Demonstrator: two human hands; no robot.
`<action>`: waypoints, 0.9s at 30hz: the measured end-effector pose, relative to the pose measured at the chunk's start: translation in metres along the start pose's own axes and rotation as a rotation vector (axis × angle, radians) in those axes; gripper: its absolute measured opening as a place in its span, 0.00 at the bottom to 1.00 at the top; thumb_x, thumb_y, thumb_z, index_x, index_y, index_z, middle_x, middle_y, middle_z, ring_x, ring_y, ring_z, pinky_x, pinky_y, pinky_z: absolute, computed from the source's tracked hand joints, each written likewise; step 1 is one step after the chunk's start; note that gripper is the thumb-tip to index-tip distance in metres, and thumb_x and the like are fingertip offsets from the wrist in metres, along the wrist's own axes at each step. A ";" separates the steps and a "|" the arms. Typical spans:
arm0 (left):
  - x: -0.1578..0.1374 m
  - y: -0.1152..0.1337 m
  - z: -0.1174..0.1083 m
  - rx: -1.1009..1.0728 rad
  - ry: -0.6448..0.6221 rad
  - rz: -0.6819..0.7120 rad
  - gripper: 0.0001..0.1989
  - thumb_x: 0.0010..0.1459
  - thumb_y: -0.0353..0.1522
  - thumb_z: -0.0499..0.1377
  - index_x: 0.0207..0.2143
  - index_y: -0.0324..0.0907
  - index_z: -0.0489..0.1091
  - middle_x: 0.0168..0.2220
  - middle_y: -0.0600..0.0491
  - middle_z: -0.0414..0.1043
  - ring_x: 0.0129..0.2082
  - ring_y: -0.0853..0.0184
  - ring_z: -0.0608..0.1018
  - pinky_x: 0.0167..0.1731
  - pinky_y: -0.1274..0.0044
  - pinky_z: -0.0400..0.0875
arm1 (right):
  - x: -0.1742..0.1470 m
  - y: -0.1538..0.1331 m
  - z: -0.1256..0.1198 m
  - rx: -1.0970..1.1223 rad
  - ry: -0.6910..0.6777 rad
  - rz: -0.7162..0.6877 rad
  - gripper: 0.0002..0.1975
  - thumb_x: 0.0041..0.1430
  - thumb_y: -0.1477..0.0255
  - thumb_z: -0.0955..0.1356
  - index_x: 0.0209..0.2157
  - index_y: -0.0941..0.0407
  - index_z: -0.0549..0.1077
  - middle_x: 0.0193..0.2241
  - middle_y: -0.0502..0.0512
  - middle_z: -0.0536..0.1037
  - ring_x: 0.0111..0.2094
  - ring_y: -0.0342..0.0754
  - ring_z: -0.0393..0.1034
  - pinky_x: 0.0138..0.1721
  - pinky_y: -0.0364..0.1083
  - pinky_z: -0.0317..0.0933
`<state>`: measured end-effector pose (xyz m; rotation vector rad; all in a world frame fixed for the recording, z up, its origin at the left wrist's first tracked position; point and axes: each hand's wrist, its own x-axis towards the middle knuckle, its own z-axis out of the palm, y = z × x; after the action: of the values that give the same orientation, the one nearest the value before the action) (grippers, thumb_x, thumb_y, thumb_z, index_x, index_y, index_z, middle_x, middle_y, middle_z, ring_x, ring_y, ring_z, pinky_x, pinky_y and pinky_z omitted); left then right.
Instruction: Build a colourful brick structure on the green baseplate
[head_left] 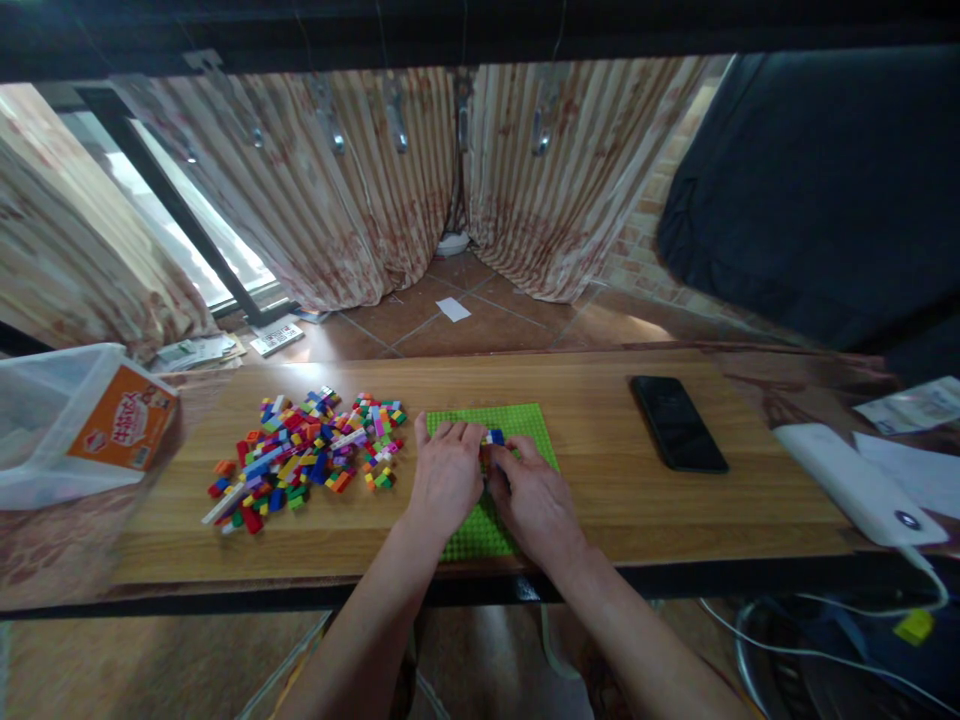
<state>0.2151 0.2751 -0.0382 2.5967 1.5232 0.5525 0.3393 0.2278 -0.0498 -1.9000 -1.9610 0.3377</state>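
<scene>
A green studded baseplate lies on the wooden board, with both my hands over it. Between the hands, a small group of blue and white building bricks shows at the fingertips. My left hand is bent over the plate's left half, its index side closed against the bricks and its little finger sticking out. From the right, my right hand curls its thumb and fingers onto the same bricks. The fingers cover most of the bricks, so how they are joined to the plate is hidden.
Loose coloured bricks are heaped left of the plate. A black phone lies to the right on the wooden board. Beyond the board's ends are a clear plastic tub with an orange label and a white power bank with a cable.
</scene>
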 end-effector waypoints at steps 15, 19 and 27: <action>0.002 -0.008 0.015 -0.224 0.080 -0.072 0.11 0.59 0.24 0.53 0.39 0.42 0.72 0.37 0.50 0.77 0.40 0.61 0.76 0.47 0.67 0.68 | -0.002 0.000 0.005 0.057 0.011 -0.004 0.17 0.66 0.72 0.59 0.51 0.54 0.72 0.41 0.59 0.73 0.41 0.50 0.68 0.42 0.46 0.62; 0.006 -0.010 0.020 -0.395 0.147 -0.291 0.14 0.52 0.20 0.55 0.39 0.41 0.73 0.34 0.50 0.76 0.37 0.63 0.76 0.43 0.71 0.71 | -0.001 0.002 0.007 0.087 0.027 -0.026 0.17 0.65 0.72 0.60 0.52 0.55 0.73 0.41 0.60 0.73 0.42 0.51 0.68 0.43 0.47 0.62; 0.016 -0.011 0.021 -0.553 0.117 -0.511 0.17 0.45 0.20 0.58 0.39 0.39 0.75 0.37 0.49 0.76 0.38 0.63 0.76 0.42 0.72 0.71 | -0.002 0.004 0.017 0.084 0.089 -0.050 0.18 0.65 0.73 0.59 0.52 0.57 0.73 0.37 0.60 0.73 0.40 0.51 0.68 0.43 0.48 0.63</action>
<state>0.2204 0.2970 -0.0560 1.7182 1.6781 0.9097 0.3356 0.2275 -0.0670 -1.7799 -1.9024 0.3108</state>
